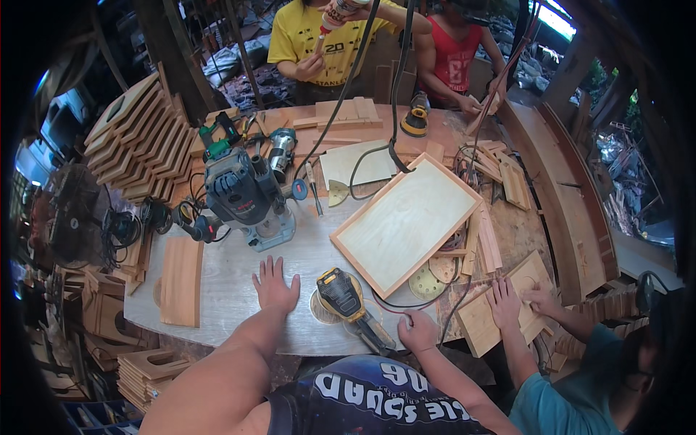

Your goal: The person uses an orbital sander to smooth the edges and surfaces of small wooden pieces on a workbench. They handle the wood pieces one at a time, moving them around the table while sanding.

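My left hand (276,287) lies flat on the grey board covering the workbench (228,326), fingers spread, holding nothing. To its right a yellow and black random orbital sander (341,296) rests on the board. My right hand (418,330) is curled beside the sander's rear end, near a dark cord; whether its fingers grip anything is hidden. Beyond the sander lies a framed wooden panel (405,223), set at an angle. A blue plunge router (239,190) stands past my left hand, and a wooden board (181,283) lies to the left.
A chisel (314,187), a trim router (282,149) and sanding discs (427,280) lie about. Stacked wooden frames (141,141) rise at left. A co-worker in teal presses on a wooden piece (505,304) at right; two people work across the bench. Black cables hang over it.
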`<state>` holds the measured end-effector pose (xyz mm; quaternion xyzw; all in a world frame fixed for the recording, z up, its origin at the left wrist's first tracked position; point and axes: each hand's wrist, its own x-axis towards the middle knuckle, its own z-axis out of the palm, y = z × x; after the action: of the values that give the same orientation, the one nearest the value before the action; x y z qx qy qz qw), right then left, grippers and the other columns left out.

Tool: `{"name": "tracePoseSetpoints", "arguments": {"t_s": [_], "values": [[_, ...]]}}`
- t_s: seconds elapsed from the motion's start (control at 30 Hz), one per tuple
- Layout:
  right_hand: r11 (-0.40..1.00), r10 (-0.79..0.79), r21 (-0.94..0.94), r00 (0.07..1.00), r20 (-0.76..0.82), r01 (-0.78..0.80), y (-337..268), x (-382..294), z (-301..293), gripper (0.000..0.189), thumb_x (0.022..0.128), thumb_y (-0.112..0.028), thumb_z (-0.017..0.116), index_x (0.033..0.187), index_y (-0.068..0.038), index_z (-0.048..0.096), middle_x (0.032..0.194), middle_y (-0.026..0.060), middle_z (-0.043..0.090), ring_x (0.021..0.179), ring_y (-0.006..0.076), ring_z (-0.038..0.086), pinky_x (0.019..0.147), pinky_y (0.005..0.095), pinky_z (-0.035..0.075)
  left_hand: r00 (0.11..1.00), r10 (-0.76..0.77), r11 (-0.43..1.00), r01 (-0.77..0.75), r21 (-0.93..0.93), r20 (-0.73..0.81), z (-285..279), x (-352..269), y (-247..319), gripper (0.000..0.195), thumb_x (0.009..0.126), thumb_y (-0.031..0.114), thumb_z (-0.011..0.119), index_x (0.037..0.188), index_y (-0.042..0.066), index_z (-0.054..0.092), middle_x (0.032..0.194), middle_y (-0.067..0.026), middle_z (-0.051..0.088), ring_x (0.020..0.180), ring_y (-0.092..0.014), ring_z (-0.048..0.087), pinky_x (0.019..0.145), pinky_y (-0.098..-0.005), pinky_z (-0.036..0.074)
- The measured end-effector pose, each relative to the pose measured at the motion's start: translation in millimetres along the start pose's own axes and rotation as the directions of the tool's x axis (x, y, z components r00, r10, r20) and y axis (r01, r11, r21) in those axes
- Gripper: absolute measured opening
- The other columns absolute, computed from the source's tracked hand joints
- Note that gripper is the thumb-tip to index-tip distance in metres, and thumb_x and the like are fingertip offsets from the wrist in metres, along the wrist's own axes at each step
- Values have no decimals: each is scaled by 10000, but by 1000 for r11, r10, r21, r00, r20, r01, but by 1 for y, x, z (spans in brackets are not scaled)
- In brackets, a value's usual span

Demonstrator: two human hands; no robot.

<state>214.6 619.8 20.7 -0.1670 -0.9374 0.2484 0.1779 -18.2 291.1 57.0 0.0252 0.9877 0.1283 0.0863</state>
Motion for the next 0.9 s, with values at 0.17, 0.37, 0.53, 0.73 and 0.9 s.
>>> {"name": "tracePoseSetpoints", "arguments": {"t_s": [0.17, 0.37, 0.53, 0.73, 0.9], "values": [[1000, -9, 3, 1000, -5, 9, 1, 0, 0, 207, 864, -268, 785, 1024, -137, 798, 773, 54, 675, 705, 278, 689, 643, 426, 551, 1000, -1, 1000, 1, 4, 3, 1, 1, -1, 783, 1035, 517, 613, 1689, 146, 397, 1814, -151, 277, 1695, -364, 186, 1364, -631, 88], [1000, -15, 9, 1000, -8, 15, -1, 0, -1, 207, 865, -264, 786, 1027, -135, 798, 778, 56, 678, 709, 278, 691, 645, 428, 551, 1000, -4, 1000, 4, 16, 6, 0, 1, 0, 783, 1037, 523, 607, 1691, 148, 396, 1817, -148, 273, 1696, -360, 185, 1364, -630, 90], [1000, -6, 2, 1000, 2, 6, -1, 0, -1, 209, 865, -265, 789, 1028, -133, 798, 780, 55, 680, 711, 276, 691, 649, 427, 553, 1000, -4, 1000, 4, 24, 6, 2, 2, -1, 782, 1038, 524, 607, 1692, 151, 395, 1818, -148, 271, 1696, -359, 185, 1364, -628, 92], [1000, -1, 5, 1000, 3, 1, -2, 0, -2, 210, 867, -266, 788, 1028, -132, 800, 781, 59, 682, 711, 276, 692, 653, 426, 554, 1000, -8, 1000, 7, 23, 11, 1, 2, 0, 781, 1037, 523, 609, 1691, 154, 394, 1817, -149, 271, 1696, -357, 188, 1364, -629, 93], [1000, 0, 8, 1000, 3, 0, -2, 0, -2, 208, 872, -265, 784, 1029, -131, 800, 783, 61, 683, 710, 278, 692, 654, 426, 554, 1000, -8, 1000, 8, 22, 15, -1, 1, 1, 784, 1038, 525, 606, 1693, 153, 388, 1818, -150, 267, 1697, -356, 182, 1364, -628, 91]]}}
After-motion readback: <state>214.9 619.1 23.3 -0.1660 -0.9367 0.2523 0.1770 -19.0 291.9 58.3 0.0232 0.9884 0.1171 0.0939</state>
